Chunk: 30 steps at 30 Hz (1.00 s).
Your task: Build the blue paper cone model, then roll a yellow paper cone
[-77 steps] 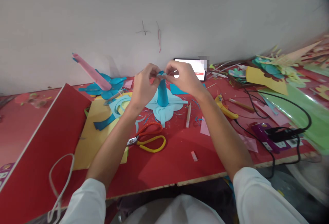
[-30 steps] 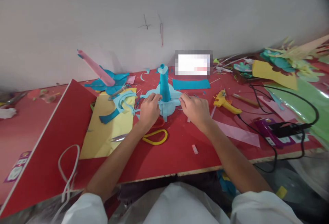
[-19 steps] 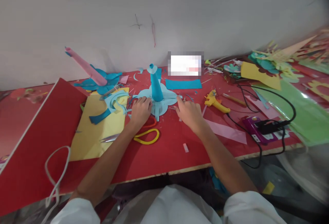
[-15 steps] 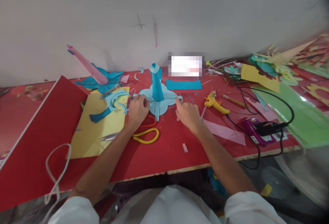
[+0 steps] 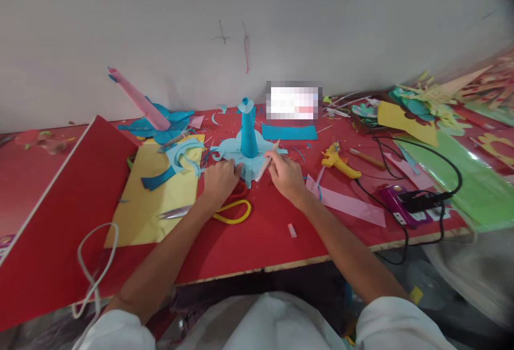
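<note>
A blue paper cone (image 5: 248, 131) stands upright on a light blue flower-shaped base (image 5: 236, 153) on the red table (image 5: 261, 232). My left hand (image 5: 220, 180) rests curled at the front left edge of that base, fingers pressing the paper. My right hand (image 5: 283, 174) is closed round a thin pale stick (image 5: 266, 161), which points up and to the right beside the base. Orange and yellow handled scissors (image 5: 228, 212) lie just below my left hand.
A yellow sheet (image 5: 160, 200) with blue cut-outs lies left, beside a raised red board (image 5: 60, 216). A pink cone on blue paper (image 5: 140, 103) stands at the back left. A yellow glue gun (image 5: 339, 161), a purple power strip (image 5: 409, 205) with black cables and green paper (image 5: 474, 179) lie right.
Both hands came down from the cone's tip to its base. My right hand has since picked up the pale stick from the table beside the base.
</note>
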Tool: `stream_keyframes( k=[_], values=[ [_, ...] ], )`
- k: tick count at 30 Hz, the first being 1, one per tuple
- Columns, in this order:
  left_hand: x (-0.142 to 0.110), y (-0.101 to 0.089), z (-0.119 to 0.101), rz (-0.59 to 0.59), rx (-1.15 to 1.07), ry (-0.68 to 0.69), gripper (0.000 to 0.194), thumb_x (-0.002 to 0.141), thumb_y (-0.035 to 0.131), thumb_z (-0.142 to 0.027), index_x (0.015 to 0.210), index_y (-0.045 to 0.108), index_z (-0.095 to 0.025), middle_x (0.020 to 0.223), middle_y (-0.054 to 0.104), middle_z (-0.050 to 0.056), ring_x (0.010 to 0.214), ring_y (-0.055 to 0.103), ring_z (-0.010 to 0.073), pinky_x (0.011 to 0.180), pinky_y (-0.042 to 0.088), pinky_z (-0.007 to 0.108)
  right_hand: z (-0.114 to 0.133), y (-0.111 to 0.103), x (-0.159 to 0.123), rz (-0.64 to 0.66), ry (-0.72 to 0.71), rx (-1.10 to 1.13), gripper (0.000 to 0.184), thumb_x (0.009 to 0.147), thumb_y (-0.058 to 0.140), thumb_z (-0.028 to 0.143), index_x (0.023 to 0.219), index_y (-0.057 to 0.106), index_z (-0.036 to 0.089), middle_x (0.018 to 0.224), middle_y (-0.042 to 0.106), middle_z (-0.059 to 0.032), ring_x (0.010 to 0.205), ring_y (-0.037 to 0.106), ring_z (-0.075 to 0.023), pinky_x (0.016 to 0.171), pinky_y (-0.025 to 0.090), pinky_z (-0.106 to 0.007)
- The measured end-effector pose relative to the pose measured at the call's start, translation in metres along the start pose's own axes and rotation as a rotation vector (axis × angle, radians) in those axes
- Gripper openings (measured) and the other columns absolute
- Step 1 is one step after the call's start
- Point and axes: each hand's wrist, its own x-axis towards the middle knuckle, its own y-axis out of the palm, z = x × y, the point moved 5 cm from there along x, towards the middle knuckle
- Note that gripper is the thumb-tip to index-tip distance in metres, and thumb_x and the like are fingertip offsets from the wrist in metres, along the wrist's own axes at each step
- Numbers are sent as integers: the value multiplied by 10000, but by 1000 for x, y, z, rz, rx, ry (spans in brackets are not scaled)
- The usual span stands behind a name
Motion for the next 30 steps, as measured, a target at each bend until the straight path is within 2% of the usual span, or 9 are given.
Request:
stream_keyframes(
  k=[5, 7, 9, 11, 15, 20, 25, 28, 30],
  values=[
    [0, 4, -4, 3, -11, 55, 610, 1094, 272, -524, 1021, 752, -155, 1008, 776, 189, 925, 745, 322, 711, 436, 345, 3, 4, -1, -20, -50, 231, 303, 955, 440, 161, 1185, 626, 225, 1118, 774, -87, 1036, 727, -237, 844, 512, -309],
    [-1, 2, -5, -14, -16, 71, 656, 1095, 242, -545, 947, 754, -162, 988, 779, 183, 913, 745, 319, 694, 419, 340, 3, 4, -1, -52, -46, 374, 213, 1014, 462, 295, 1103, 646, 234, 944, 770, -59, 873, 733, -216, 789, 522, -299],
    [-2, 0, -4, -37, -21, 73, 632, 1096, 251, -540, 954, 746, -173, 983, 782, 171, 908, 745, 314, 682, 407, 336, 2, 2, 2, -112, -4, 473, 315, 1037, 475, 474, 1019, 674, 232, 729, 700, -22, 668, 674, -197, 681, 506, -295],
    [-4, -3, -4, -55, -28, 61, 535, 1097, 288, -495, 1073, 724, -187, 977, 784, 154, 897, 746, 304, 679, 403, 328, 3, 0, 9, -157, 31, 517, 446, 1023, 468, 597, 958, 706, 225, 641, 644, -10, 589, 619, -187, 626, 482, -297],
    [-5, -3, -6, -22, -20, 95, 405, 1077, 327, -327, 1294, 647, -206, 932, 780, 135, 866, 749, 290, 686, 417, 321, 10, 4, 27, -74, -5, 521, 542, 990, 474, 685, 931, 739, 216, 770, 730, -47, 690, 661, -183, 670, 492, -282],
    [-4, 2, -10, 13, -1, 221, 470, 1010, 409, -241, 1437, 602, -282, 949, 785, 125, 885, 751, 306, 724, 462, 341, 3, 15, 27, -130, -11, 430, 437, 1024, 455, 547, 927, 710, 206, 901, 777, -79, 782, 684, -197, 757, 500, -294],
    [-5, 7, -15, 38, 28, 353, 473, 1011, 402, -247, 1427, 623, -288, 926, 787, 126, 855, 746, 313, 729, 469, 359, -6, 24, 22, -87, -28, 501, 392, 1015, 459, 482, 1010, 718, 187, 1009, 783, -91, 761, 657, -171, 685, 480, -273],
    [-4, 5, -11, 4, -3, 280, 434, 1015, 402, -225, 1350, 675, -263, 968, 783, 127, 908, 740, 306, 736, 467, 355, -13, 27, 28, -78, -26, 596, 382, 995, 497, 476, 1070, 728, 181, 1098, 766, -90, 829, 662, -163, 682, 478, -255],
    [-5, 0, -8, -85, -61, 225, 407, 1027, 393, -210, 1292, 700, -238, 1083, 768, 126, 1002, 725, 290, 743, 470, 346, -17, 29, 31, -74, -28, 630, 371, 987, 517, 478, 1050, 732, 181, 1066, 762, -80, 849, 663, -164, 691, 476, -251]
  ],
)
